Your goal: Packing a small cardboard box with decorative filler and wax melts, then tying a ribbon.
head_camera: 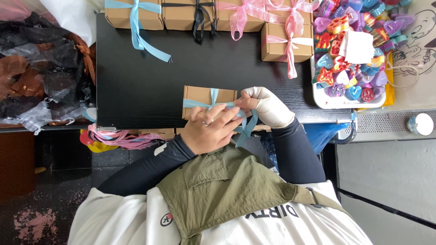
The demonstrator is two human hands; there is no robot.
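- The left hand (210, 130), bare with a ring on one finger, rests on the near edge of a small brown cardboard box (209, 96), its fingers pinching the light blue ribbon (213, 103) that crosses the box.
- The right hand (268, 106), in a pale glove, is closed on the same ribbon just beside the left fingertips; the loose ribbon ends hang down below both hands, over the edge of the worktop.
- The box lies flat on the black worktop (145, 77), directly under and just beyond the two hands.
- Beyond the hands, along the far edge of the worktop, stands a row of like boxes already tied: one with a blue bow (134, 13), one with a black bow (198, 13), and pink-ribboned boxes (286, 38) further to the right.
- To the right of the right hand sits a white tray (340, 102) heaped with small bright heart-shaped and star-shaped pieces (345, 54).
- To the left of the left hand, off the worktop, lies a pile of dark and brown gauzy bags (41, 68); pink ribbon scraps (118, 136) hang below the worktop edge near the left forearm.
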